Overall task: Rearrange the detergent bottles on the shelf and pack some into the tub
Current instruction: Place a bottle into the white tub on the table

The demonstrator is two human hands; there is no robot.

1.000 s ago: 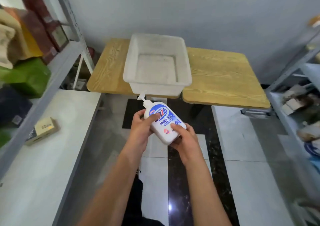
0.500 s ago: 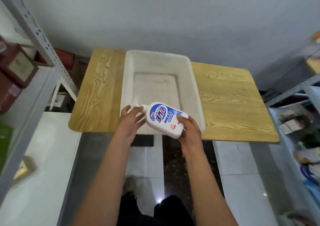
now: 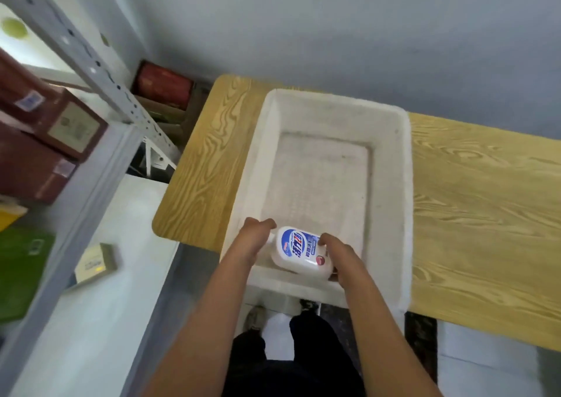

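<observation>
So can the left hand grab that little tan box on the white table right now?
Probably not right away. The left hand is holding the neck end of the detergent bottle over the tub. The small tan box lies uncovered on the white table, off to the left.

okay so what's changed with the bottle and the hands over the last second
Both hands carried the detergent bottle forward from above the floor, over the near rim, and down into the near end of the white tub. It turned to lie on its side, pump end to the left. The left hand kept its grip at the pump end, the right hand at the base. The tub stayed put on the wooden table.
</observation>
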